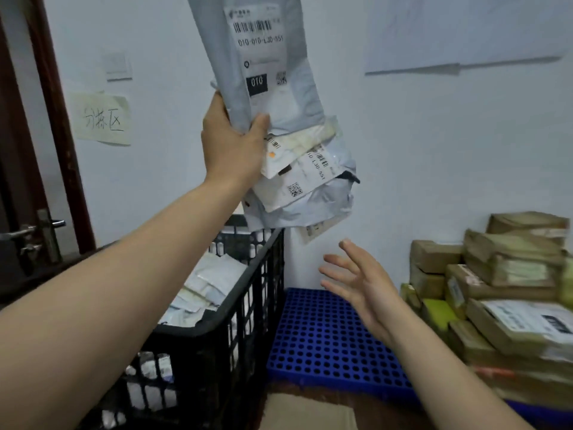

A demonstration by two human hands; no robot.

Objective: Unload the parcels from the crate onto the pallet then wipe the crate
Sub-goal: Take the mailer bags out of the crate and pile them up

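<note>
Looking down past my two bare forearms, I see a flattened piece of cardboard [307,411] lying on the floor at the bottom edge, cut off by the frame. Just beyond it on the left stands the black lattice crate [242,280], its near rim hidden behind my left forearm, with white and grey parcels in the crate [204,287] piled below the rim. The blue perforated pallet [325,336] sits just beside the crate on its right, with a bare stretch open against the wall. Brown cardboard boxes [511,274] are stacked on the pallet's right side and run out of view. My right hand [356,280] hangs over that bare stretch, fingers straight and spread apart, holding nothing, palm turned toward the bundle above it. My left hand [231,144] is raised above the crate's far corner, thumb and fingers clamped on a bundle of mailer parcels [297,169]. The tallest grey bag runs up past the top edge; the lower ones sag and overlap, so I cannot count them. Behind are the white wall, a handwritten paper note [104,119], a wall switch [117,66], a pale sheet [459,32] and, far left, a dark door [18,150] with a metal handle [34,231].
</note>
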